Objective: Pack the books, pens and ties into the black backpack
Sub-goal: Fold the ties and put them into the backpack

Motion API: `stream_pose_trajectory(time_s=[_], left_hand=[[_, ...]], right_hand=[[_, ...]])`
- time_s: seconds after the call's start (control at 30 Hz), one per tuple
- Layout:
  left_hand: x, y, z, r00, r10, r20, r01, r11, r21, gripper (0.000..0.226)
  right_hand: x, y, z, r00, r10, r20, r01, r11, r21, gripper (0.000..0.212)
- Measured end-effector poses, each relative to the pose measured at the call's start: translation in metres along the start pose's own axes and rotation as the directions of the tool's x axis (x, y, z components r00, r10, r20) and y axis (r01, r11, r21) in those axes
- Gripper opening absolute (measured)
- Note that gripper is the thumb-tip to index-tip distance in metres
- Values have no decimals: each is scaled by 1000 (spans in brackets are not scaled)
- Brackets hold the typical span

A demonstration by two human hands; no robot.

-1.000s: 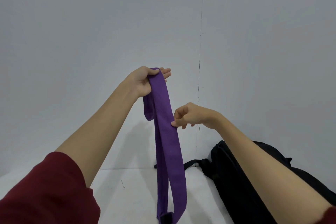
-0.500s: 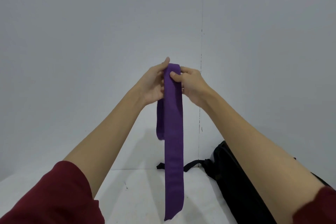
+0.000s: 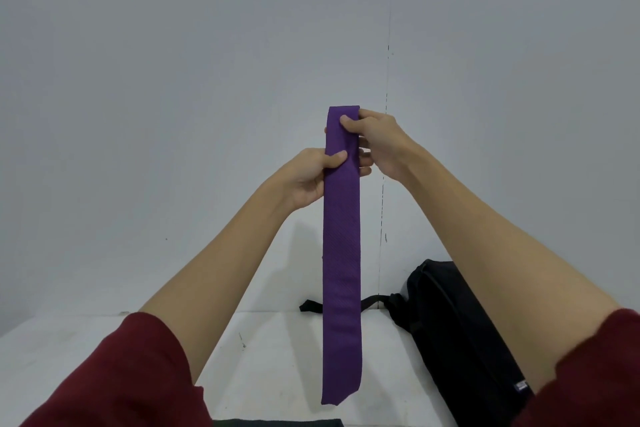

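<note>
Purple tie [image 3: 342, 253] now folded double, hanging straight over the white table [image 3: 277, 357]. Right hand [image 3: 377, 142] pinches the top fold; left hand [image 3: 311, 177] has slid down, gripping just below. Black backpack [image 3: 460, 340] unmoved, lower right.

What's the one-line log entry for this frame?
phase: folding tie | left hand: pinches purple tie | right hand: pinches its top fold | black backpack: on table, right
</note>
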State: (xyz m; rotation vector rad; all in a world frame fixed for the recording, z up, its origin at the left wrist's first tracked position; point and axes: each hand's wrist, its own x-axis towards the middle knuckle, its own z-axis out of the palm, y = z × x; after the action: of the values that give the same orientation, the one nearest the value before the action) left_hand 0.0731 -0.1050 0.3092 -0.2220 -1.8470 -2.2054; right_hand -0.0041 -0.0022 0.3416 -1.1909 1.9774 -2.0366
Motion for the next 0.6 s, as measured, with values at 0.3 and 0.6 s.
stream_pose_trajectory(time_s=[0.3, 0.6], left_hand=[[1, 15, -5, 991, 20, -132, -47, 979, -199, 26], [1, 18, -14, 978, -19, -206, -19, 983, -182, 25]], right_hand=[[-28, 41, 0, 961, 188, 205, -183, 982, -44, 52], [-33, 55, 12, 985, 74, 156, -40, 976, -213, 35]])
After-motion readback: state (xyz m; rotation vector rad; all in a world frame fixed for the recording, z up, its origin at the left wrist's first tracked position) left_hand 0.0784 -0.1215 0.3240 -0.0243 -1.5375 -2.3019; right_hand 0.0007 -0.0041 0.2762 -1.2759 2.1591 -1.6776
